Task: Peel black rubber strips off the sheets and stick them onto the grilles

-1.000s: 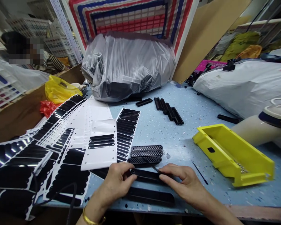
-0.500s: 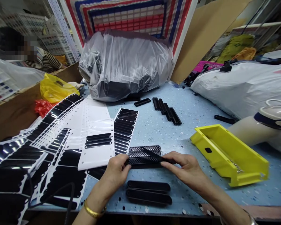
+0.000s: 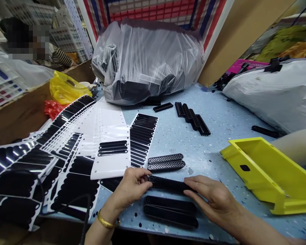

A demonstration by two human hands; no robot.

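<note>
A long black strip-shaped piece (image 3: 169, 184) is held between both hands, low over the blue table. My left hand (image 3: 135, 183) pinches its left end with thumb and fingers. At its right end, my right hand (image 3: 206, 192) closes fingers and thumb around it. Just behind lie two black pieces with a mesh pattern (image 3: 165, 162), side by side. Nearer the table's front edge rest two smooth black pieces (image 3: 170, 211). A white sheet with several black strips (image 3: 111, 166) lies to the left of my left hand.
A yellow bin (image 3: 270, 177) stands at the right. More black-strip sheets (image 3: 76, 182) cover the left side. Behind are stacked black pieces (image 3: 192, 119) and a large plastic-wrapped bundle (image 3: 153, 58). A person in striped sleeves (image 3: 58, 58) is at the far left.
The view has shifted, so most things appear moved. The held piece is now apart from the mesh-patterned pieces and closer to the front, with both hands at its ends.
</note>
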